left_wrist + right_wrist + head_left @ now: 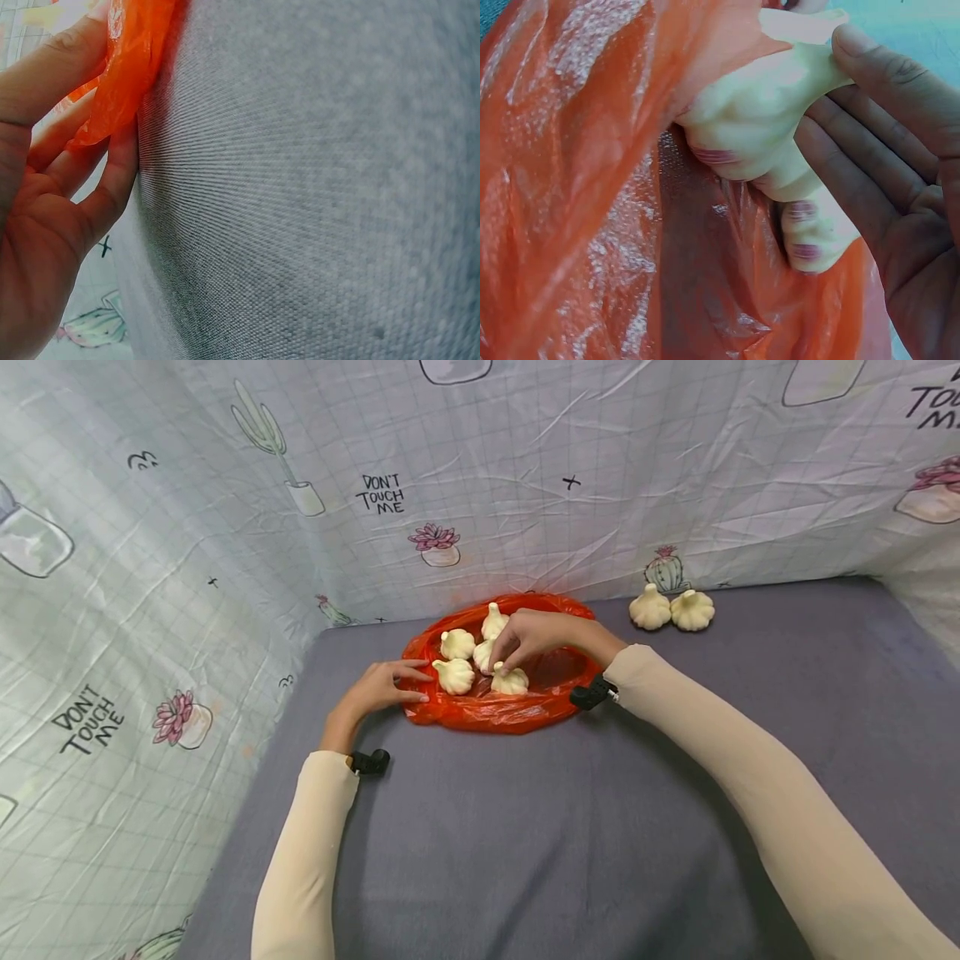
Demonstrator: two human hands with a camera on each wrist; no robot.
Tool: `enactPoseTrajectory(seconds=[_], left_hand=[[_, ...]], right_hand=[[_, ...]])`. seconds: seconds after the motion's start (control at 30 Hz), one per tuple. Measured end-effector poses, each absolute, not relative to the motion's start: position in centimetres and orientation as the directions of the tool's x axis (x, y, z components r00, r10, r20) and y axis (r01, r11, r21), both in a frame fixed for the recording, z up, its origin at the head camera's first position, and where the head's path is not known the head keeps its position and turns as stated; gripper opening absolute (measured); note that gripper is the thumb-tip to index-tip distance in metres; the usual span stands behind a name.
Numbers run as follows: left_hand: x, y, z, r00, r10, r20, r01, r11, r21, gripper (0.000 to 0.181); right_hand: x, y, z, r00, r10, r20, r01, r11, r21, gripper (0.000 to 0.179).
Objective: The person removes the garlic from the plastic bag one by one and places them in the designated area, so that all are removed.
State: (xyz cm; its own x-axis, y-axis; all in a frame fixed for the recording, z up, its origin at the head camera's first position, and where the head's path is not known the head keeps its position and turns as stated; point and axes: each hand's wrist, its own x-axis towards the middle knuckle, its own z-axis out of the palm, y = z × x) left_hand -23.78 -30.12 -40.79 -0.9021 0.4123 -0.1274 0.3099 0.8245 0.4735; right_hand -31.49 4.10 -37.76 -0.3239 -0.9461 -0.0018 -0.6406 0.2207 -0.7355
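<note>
An orange-red plastic bag (pixel 495 720) lies spread with its mouth up at the back of the table. Several whitish garlic bulbs sit inside it, among them one at the left (pixel 453 677) and one at the back (pixel 494 621). With thumb and fingers my right hand (pixel 531 635) pinches the stem of the front garlic bulb (pixel 512 682); the right wrist view shows this garlic bulb (pixel 757 105) close, partly behind the bag's film. At the bag's left edge, my left hand (pixel 380 686) holds the film (pixel 139 67) between thumb and fingers.
Two more garlic bulbs, a left one (pixel 649 608) and a right one (pixel 692 611), stand side by side on the grey cloth-covered table (pixel 480 835), right of the bag. A printed curtain (pixel 525 485) hangs behind and along the left side.
</note>
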Motion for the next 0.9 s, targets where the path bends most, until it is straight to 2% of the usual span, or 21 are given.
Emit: enactPoseTrajectory(seconds=[0.3, 0.63, 0.9], left_hand=[[-23.8, -30.0, -40.8, -0.902, 0.413, -0.127, 0.312, 0.825, 0.471, 0.043], [-24.0, -29.8, -40.7, -0.903, 0.411, -0.125, 0.306, 0.82, 0.483, 0.043], [-23.9, -29.8, -40.7, -0.909, 0.394, -0.139, 0.284, 0.828, 0.484, 0.042]], right_hand=[[-31.5, 5.3, -36.9, -0.332, -0.94, 0.078, -0.711, 0.195, -0.675, 0.017], [-31.2, 7.1, -35.4, -0.309, -0.937, 0.162, -0.751, 0.136, -0.646, 0.017], [-31.0, 8.3, -34.7, -0.3, -0.939, 0.168, -0.75, 0.123, -0.65, 0.016]])
